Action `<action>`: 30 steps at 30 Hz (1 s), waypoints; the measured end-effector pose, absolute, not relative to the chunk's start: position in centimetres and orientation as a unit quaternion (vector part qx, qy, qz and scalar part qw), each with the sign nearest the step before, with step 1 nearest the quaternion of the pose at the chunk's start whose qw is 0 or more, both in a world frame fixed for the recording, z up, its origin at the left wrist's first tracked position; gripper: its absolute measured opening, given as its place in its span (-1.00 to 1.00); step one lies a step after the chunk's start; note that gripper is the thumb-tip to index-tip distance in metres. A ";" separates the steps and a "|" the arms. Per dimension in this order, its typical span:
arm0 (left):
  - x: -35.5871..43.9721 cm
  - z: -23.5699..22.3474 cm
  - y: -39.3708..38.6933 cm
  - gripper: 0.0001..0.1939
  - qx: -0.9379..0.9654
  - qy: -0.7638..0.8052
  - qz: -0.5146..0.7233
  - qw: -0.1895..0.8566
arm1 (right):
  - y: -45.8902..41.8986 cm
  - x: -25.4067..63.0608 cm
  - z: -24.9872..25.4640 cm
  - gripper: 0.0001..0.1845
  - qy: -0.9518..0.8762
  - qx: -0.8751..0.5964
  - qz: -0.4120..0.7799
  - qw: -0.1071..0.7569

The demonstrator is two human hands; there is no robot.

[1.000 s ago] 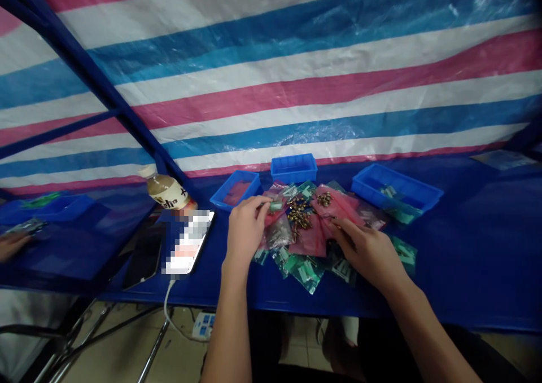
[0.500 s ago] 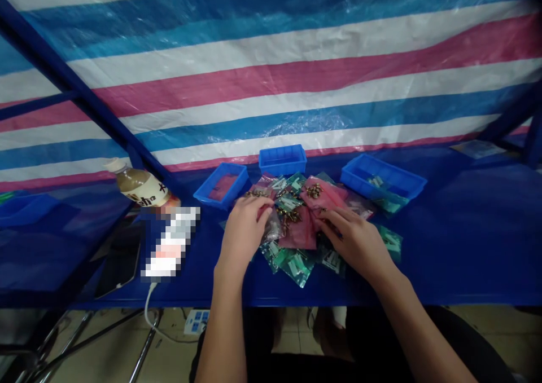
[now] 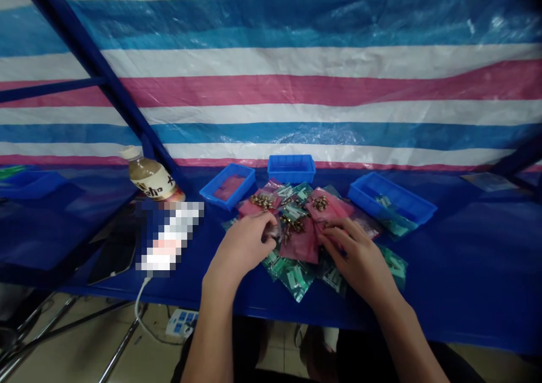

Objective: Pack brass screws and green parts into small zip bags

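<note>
A striped sheet [image 3: 296, 89] is hanging behind the bench [image 3: 474, 264]. Two trays [image 3: 410, 199] near the back edge are holding coloured plastic; a bag pile [image 3: 302, 245] is lying nearer the front edge. The left hand [image 3: 243, 245] is curving half-open; the right hand's [image 3: 362, 259] grip is unclear.

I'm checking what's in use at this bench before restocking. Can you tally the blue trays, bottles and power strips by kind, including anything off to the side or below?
Blue trays: 4
Bottle: 1
Power strip: 1
Total: 6
</note>
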State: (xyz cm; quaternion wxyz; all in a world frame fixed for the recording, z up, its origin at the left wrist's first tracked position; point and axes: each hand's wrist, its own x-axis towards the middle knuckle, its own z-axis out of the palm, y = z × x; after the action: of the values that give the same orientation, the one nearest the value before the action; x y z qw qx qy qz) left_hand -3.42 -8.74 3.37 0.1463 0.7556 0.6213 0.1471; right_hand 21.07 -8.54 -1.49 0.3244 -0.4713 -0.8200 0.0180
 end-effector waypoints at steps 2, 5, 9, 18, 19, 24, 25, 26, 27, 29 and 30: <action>-3.5 3.4 -8.5 -0.71 0.740 0.642 0.150 0.130 | -8.5 21.1 -1.5 -0.80 -0.820 -0.470 0.018 0.325; -3.7 3.4 -8.1 -0.55 0.725 0.658 0.178 0.103 | -8.5 21.2 -1.3 -0.81 -0.815 -0.482 0.019 0.321; -3.9 3.2 -7.8 -0.52 0.711 0.649 0.244 0.119 | -8.6 21.1 -1.2 -0.80 -0.816 -0.486 0.029 0.313; -4.2 2.7 -7.9 -0.74 0.719 0.648 0.219 0.123 | -8.3 21.4 -2.0 -0.79 -0.834 -0.451 0.023 0.317; -4.3 2.9 -7.9 -0.78 0.710 0.655 0.236 0.109 | -8.3 21.4 -2.0 -0.79 -0.832 -0.452 0.020 0.321; -5.3 3.7 -8.2 -0.79 0.649 0.664 0.365 0.072 | -8.6 21.2 -1.8 -0.81 -0.819 -0.471 0.018 0.326; -5.5 3.9 -8.3 -0.79 0.636 0.662 0.390 0.070 | -8.7 21.2 -1.7 -0.81 -0.817 -0.474 0.019 0.327; -5.7 4.0 -8.4 -0.79 0.621 0.661 0.417 0.069 | -8.7 21.2 -1.6 -0.81 -0.815 -0.477 0.020 0.329; -5.9 4.1 -8.4 -0.77 0.604 0.658 0.444 0.072 | -8.8 21.2 -1.5 -0.81 -0.813 -0.478 0.021 0.332; -6.1 4.2 -8.5 -0.73 0.567 0.644 0.505 0.097 | -8.9 21.2 -1.4 -0.81 -0.810 -0.480 0.025 0.337; -6.2 4.3 -8.5 -0.70 0.545 0.632 0.539 0.116 | -8.9 21.1 -1.3 -0.80 -0.809 -0.479 0.027 0.340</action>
State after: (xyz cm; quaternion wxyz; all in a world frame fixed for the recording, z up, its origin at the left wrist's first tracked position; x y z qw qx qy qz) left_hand -6.24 -8.55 4.32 0.1161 0.5447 0.6319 0.5390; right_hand 21.13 -8.89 -1.34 0.3397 -0.4791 -0.8089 0.0268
